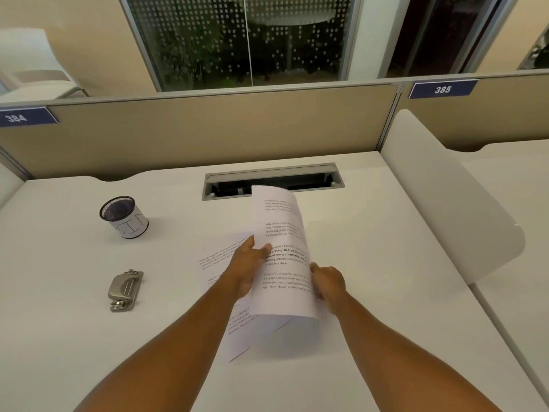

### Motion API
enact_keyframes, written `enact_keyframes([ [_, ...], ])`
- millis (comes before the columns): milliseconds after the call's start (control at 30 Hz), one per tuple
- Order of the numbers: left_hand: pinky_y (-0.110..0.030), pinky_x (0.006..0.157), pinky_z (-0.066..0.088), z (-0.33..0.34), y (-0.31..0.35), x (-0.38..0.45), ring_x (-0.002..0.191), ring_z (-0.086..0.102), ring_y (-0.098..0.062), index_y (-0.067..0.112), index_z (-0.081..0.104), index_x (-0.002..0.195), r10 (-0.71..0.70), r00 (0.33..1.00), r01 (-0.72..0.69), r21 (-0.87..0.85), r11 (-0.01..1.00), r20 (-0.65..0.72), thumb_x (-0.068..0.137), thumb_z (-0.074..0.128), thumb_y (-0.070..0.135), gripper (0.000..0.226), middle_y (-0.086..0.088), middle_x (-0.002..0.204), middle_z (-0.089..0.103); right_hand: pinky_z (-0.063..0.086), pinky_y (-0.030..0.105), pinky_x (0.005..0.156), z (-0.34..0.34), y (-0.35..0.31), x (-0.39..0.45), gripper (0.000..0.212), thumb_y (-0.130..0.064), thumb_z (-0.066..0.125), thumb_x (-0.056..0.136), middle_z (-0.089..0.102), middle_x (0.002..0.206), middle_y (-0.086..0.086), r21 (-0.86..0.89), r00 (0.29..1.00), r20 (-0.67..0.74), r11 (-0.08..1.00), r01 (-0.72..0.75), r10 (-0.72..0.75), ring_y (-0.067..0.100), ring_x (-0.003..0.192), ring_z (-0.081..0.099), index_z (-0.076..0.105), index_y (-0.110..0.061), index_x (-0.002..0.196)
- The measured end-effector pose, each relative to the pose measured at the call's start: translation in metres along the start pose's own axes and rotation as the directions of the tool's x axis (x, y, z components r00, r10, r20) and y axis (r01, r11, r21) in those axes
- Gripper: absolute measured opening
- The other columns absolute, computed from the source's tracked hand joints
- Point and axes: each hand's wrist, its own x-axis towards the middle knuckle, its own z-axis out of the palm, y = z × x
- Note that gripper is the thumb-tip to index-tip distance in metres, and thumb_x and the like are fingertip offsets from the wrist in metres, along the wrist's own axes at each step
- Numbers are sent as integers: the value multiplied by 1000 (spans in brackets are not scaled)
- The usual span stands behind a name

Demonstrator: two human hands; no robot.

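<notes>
Worktop (371, 263): white, wide, fills the lower view and carries everything below.

Partition (208, 135): tan, runs along the worktop's far edge. Window (237, 40) behind it, dotted glass with plants beyond.

Divider (445, 209): white, rounded panel, stands on the right side of the worktop.

Slot (273, 179): grey-framed cable opening, set in the worktop near the far edge, lid raised.

Held sheet (282, 233): white paper with printed paragraphs. It is lifted off the worktop, roughly upright and bowed. The printed face is toward the camera. In the view its top edge overlaps the slot. Its lower edge curls above the flat sheet.

Flat sheet (217, 257): printed paper, lies on the worktop at an angle. Partly hidden under the left forearm and the held sheet.

Left grip (248, 264): clamped on the left edge of the held sheet about halfway up, thumb on the printed face, fingers behind.

Right grip (328, 282): pinches the right edge of the same sheet lower down, fingers curled.

Cup (124, 217): black mesh, wrapped in a white paper band with hand-drawn letters. Upright on the left of the worktop, well apart from the sheets.

Punch (124, 289): grey metal, lies on the worktop nearer than the cup, left of the flat sheet and apart from it.

Plate 384 (26, 116): dark blue, on the partition's top rail, far left.

Plate 385 (442, 89): same kind, on the rail to the right.
</notes>
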Motion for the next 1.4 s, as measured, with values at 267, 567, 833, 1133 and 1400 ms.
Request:
enact_keyframes([
  [267, -45, 88, 58, -14, 2, -4, 104, 71, -26, 16, 59, 133, 61, 996, -54, 99, 994, -70, 98, 60, 15, 35, -3, 117, 74, 56, 39, 85, -5, -7, -2, 24, -35, 63, 89, 68, 99, 4, 476, 999, 40, 879, -33, 16, 23, 92, 65, 66, -14, 100],
  [567, -45, 82, 60, -46, -15, -10, 90, 74, -26, 16, 67, 123, 129, 953, -32, 334, 942, -273, 96, 62, 15, 27, -3, 108, 75, 57, 45, 89, -5, -6, 2, 21, -18, 70, 83, 73, 99, 3, 281, 992, -2, 952, 120, -124, 25, 92, 70, 69, -15, 104],
  [833, -32, 83, 53, -62, -47, -10, 93, 66, -19, 26, 70, 110, 132, 842, 75, 357, 931, -523, 86, 61, 17, 27, 7, 105, 70, 56, 34, 80, 0, -6, -1, 10, -17, 60, 88, 69, 101, 0, -40, 980, -12, 980, 197, -197, 21, 90, 65, 64, -20, 96],
  [1133, -44, 97, 45, -68, -64, -12, 123, 46, -35, 9, 48, 135, 85, 674, 443, 494, 748, -734, 73, 81, 45, 78, -18, 132, 47, 51, 33, 76, -8, 1, 5, 15, -12, 52, 87, 64, 96, 0, -173, 974, -54, 962, 209, -221, 25, 89, 62, 61, -17, 98],
  [1400, -40, 96, 45, -39, -62, -12, 121, 44, -33, -4, 33, 133, 86, 632, 570, 537, 622, -770, 67, 81, 60, 103, -22, 132, 40, 46, 29, 68, -5, 0, 5, 17, -11, 49, 83, 66, 94, 1, -134, 980, -91, 977, 165, -178, 23, 82, 60, 60, -23, 88],
])
